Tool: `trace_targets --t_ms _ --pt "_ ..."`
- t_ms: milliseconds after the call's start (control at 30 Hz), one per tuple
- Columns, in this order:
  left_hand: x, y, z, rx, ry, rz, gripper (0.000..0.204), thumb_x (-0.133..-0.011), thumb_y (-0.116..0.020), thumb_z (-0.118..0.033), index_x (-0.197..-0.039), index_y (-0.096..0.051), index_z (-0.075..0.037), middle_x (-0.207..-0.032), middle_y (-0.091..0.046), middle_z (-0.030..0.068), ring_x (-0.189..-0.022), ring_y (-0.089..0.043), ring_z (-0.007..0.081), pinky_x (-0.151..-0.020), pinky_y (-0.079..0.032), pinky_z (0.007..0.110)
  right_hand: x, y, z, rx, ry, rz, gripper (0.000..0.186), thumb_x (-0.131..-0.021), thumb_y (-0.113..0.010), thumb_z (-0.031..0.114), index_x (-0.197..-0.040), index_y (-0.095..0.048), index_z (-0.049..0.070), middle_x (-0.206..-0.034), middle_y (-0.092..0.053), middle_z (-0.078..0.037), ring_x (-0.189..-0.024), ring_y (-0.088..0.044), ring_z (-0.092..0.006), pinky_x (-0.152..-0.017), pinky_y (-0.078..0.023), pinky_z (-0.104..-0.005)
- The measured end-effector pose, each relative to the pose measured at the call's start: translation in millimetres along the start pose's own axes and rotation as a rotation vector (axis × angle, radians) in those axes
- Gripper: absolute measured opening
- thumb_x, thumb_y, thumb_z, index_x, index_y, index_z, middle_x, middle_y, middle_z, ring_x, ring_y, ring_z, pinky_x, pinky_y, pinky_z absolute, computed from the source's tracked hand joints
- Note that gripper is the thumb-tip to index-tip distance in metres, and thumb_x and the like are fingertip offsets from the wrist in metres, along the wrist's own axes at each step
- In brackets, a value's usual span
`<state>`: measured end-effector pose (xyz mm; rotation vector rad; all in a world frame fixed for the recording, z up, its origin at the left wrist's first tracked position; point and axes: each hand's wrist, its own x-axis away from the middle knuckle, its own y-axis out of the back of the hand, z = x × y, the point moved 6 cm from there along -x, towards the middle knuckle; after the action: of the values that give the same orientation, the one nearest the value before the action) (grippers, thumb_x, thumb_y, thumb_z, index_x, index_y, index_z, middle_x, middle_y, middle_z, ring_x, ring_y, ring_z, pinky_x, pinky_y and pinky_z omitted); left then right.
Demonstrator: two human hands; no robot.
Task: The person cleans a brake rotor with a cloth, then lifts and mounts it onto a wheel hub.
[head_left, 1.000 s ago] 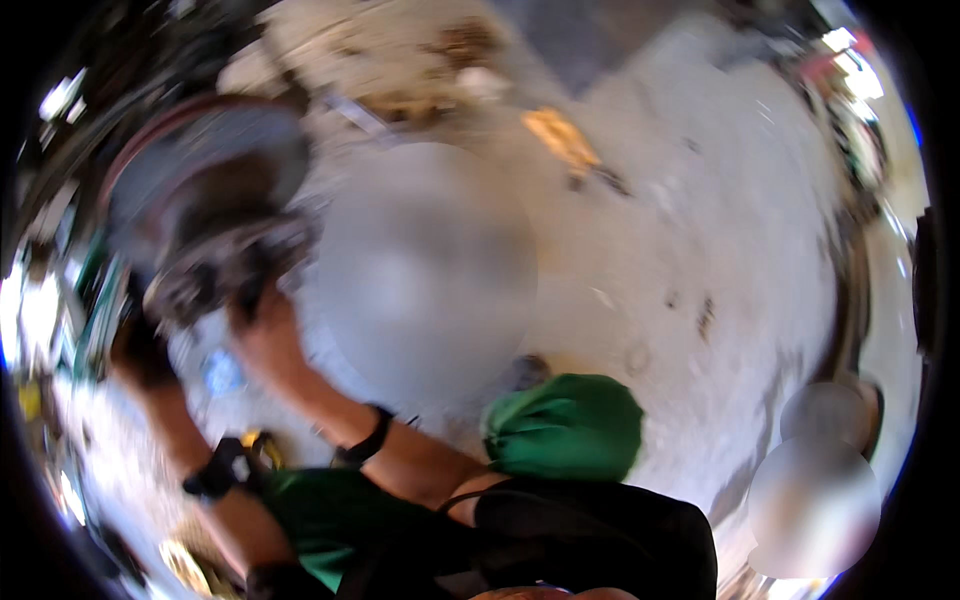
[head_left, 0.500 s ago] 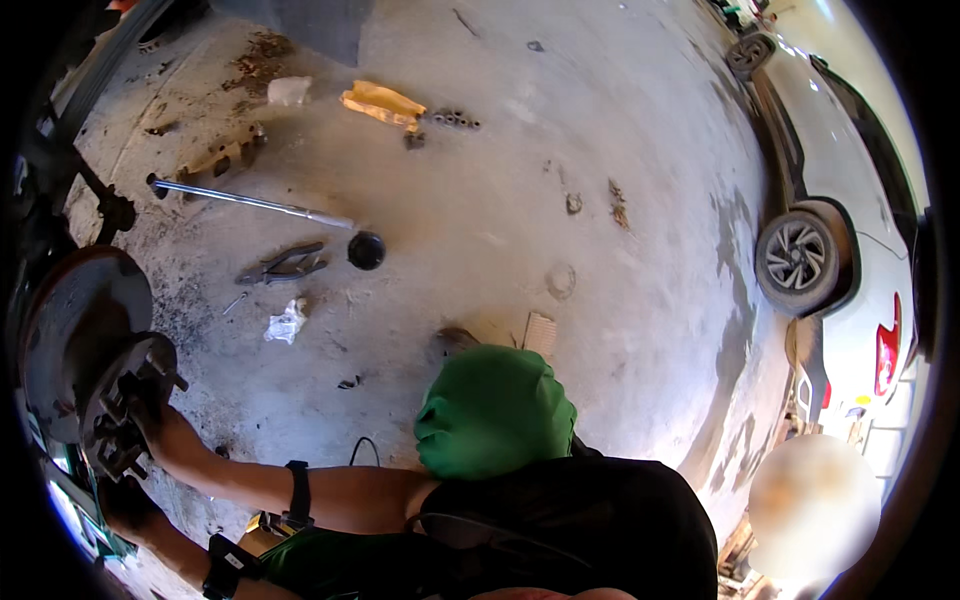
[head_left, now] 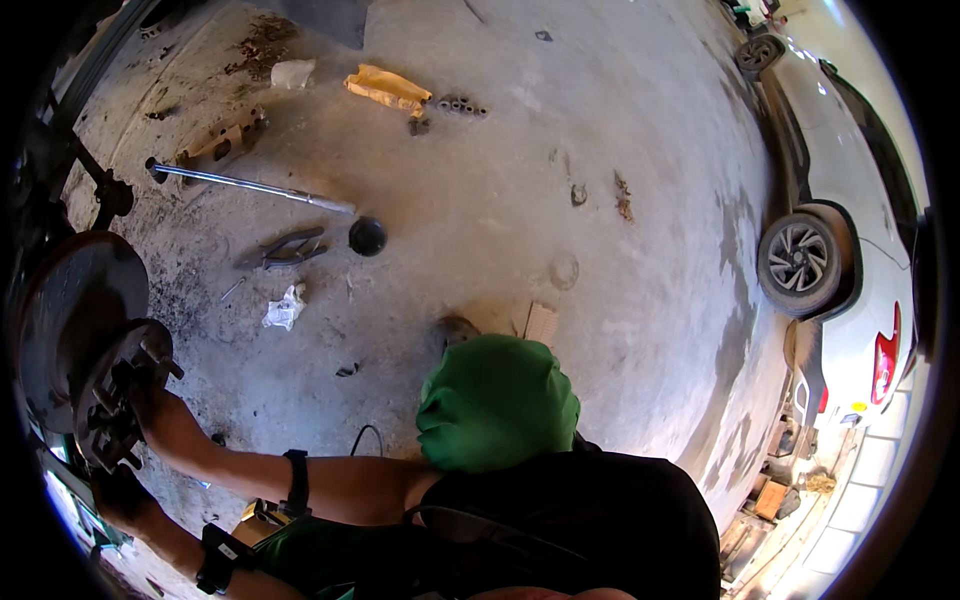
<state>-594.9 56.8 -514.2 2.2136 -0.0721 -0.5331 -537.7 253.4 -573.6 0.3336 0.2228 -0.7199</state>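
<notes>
At the far left is a round dark wheel hub [head_left: 112, 395] with stubby studs standing out from its face. Behind it, a larger dark brake disc [head_left: 85, 300] is mounted. My right hand [head_left: 155, 408] is closed on the hub's near side, its fingers among the studs and mostly in shadow. Lower down, my left hand [head_left: 122, 500] grips the hub's bottom rim. Both hands look blackened, and their fingertips are hard to make out. A black band circles my right forearm, and a dark strapped device sits on my left wrist.
On the concrete floor lie a long metal bar [head_left: 250, 188], pliers [head_left: 290, 249], a round black cap [head_left: 367, 236], a crumpled white wrapper [head_left: 285, 307], a yellow-orange sleeve [head_left: 388, 90] and several sockets [head_left: 462, 106]. A white car [head_left: 850, 190] stands at right. My green-clad knee [head_left: 500, 400] is in front.
The view has shifted slightly, and the hub, disc and both hands appear a little higher in it. Both hands keep their places on the hub.
</notes>
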Motion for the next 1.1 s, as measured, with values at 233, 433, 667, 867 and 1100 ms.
trace_targets --t_ms 233,433,667,867,1100 --pt "5 4 19 0.093 0.151 -0.024 0.043 -0.085 -0.058 -0.001 -0.126 -0.052 0.01 -0.128 -0.055 0.0232 -0.117 -0.056 0.0313 -0.096 -0.049 0.041 -3 16 -13 -0.482 -0.5 0.153 0.033 -0.093 -0.051 0.016 -0.117 -0.051 -0.006 -0.089 -0.06 -0.03 -0.071 -0.06 -0.0336 -0.057 -0.048 -0.0428" --pt "6 -15 14 0.424 0.254 -0.07 0.038 -0.086 -0.056 -0.002 -0.122 -0.054 0.008 -0.121 -0.057 0.0197 -0.111 -0.056 0.0273 -0.09 -0.047 0.038 0 25 -14 0.006 0.032 -0.033 0.043 -0.092 -0.054 0.024 -0.122 -0.05 -0.007 -0.09 -0.062 -0.027 -0.068 -0.06 -0.0322 -0.059 -0.048 -0.0441" --pt "5 -15 18 0.539 0.42 -0.149 0.028 -0.084 -0.054 0.003 -0.112 -0.058 0.006 -0.107 -0.061 0.0142 -0.096 -0.059 0.0213 -0.075 -0.047 0.031 -7 12 -19 -0.126 -0.163 0.417 0.03 -0.089 -0.053 0.022 -0.103 -0.061 -0.004 -0.08 -0.061 -0.023 -0.07 -0.061 -0.0354 -0.061 -0.05 -0.0441" --pt "-5 -18 -27 0.147 0.173 -0.207 0.023 -0.083 -0.052 0.007 -0.103 -0.063 0.003 -0.095 -0.064 0.0095 -0.083 -0.062 0.0161 -0.062 -0.047 0.025 -37 54 18 0.002 0.273 -0.122 0.052 -0.087 -0.065 0.02 -0.111 -0.048 -0.023 -0.082 -0.063 -0.031 -0.064 -0.064 -0.0408 -0.059 -0.054 -0.0432" --pt "21 -14 -41 0.639 0.508 -0.373 0.021 -0.082 -0.051 0.009 -0.098 -0.063 0.002 -0.093 -0.064 0.0084 -0.079 -0.062 0.0149 -0.061 -0.047 0.023 -11 30 -27 -0.358 -0.284 0.229 0.037 -0.099 -0.046 0.033 -0.109 -0.056 -0.001 -0.078 -0.063 -0.005 -0.052 -0.055 -0.0114 -0.044 -0.04 -0.0219"
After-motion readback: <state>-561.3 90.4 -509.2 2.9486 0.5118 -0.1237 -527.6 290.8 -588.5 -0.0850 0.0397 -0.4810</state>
